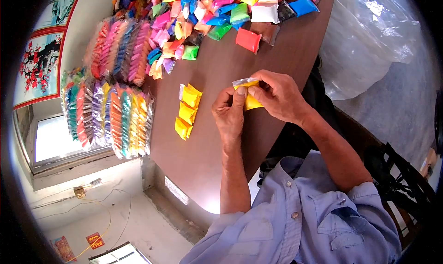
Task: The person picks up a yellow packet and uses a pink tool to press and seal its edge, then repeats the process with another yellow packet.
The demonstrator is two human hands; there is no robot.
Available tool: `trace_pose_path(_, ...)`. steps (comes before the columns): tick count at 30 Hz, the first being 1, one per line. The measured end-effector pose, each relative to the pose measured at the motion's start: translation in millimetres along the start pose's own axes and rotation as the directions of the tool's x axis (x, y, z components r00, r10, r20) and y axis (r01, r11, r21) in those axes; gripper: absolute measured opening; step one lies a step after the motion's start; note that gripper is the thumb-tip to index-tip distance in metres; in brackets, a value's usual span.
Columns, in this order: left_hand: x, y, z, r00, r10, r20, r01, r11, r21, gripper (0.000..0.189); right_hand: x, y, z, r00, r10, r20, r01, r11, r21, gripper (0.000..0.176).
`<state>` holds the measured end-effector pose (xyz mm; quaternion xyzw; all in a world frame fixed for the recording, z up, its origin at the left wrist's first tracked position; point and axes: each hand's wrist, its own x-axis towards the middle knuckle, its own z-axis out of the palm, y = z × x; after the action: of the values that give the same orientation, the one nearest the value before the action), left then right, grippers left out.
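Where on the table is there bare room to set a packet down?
Bare table: between the yellow row and left hand; between the red packet and right hand; and from the yellow row to the near edge. Crowded: the far end, under the packet pile, and the left side, by the bagged bundles.

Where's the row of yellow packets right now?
Head view, left of centre: the yellow packets lie on the brown table, between the left hand and the bagged bundles.

Nothing legible — red sign (95,240) included
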<state>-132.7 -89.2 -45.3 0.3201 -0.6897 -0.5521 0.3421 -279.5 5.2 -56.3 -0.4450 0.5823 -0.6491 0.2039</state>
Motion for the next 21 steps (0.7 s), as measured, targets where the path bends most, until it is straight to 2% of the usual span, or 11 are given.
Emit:
trace_pose_path(3, -1.5, 12.5, 3.2, 0.997, -0.079, 0.007, 0.079, 0.996, 0.035, 0.019, -0.2, -3.4, -3.6, 0.999, 0.045, 0.006, -0.045, 0.999, 0.028, 0.016)
trace_pose_path(8, -1.4, 11.0, 1.6, 0.994, -0.071, 0.087, 0.073, 0.997, -0.02, 0.02, -0.8, -4.2, -2.9, 0.994, 0.108, 0.021, -0.108, 0.994, 0.028, 0.018)
trace_pose_path(10, -1.5, 9.5, 1.5, 0.994, -0.056, 0.094, 0.061, 0.997, -0.052, 0.02, -0.5, -2.6, -0.4, 0.999, 0.027, -0.028, -0.027, 0.999, -0.021, 0.018)
trace_pose_path(12, -1.8, 8.3, 1.2, 0.996, -0.063, 0.059, 0.06, 0.997, 0.051, 0.016, 0.0, -6.5, -0.4, 0.999, 0.05, -0.018, -0.05, 0.999, 0.017, 0.019)
trace_pose_path(14, -1.0, 0.5, -1.8, 0.997, -0.05, 0.054, 0.047, 0.997, 0.054, 0.015, 0.3, -7.4, -0.7, 0.997, 0.073, -0.008, -0.072, 0.996, 0.055, 0.019)
trace_pose_path(19, -0.2, -0.7, -1.1, 0.999, -0.032, 0.025, 0.03, 0.997, 0.075, 0.016, 1.1, -0.4, -0.6, 1.0, -0.016, 0.003, 0.016, 0.998, -0.057, 0.021)
trace_pose_path(21, 0.2, 5.2, -0.5, 0.997, -0.066, 0.043, 0.062, 0.995, 0.081, 0.017, 0.6, -0.6, -0.5, 1.0, -0.007, -0.001, 0.007, 0.999, -0.035, 0.02)
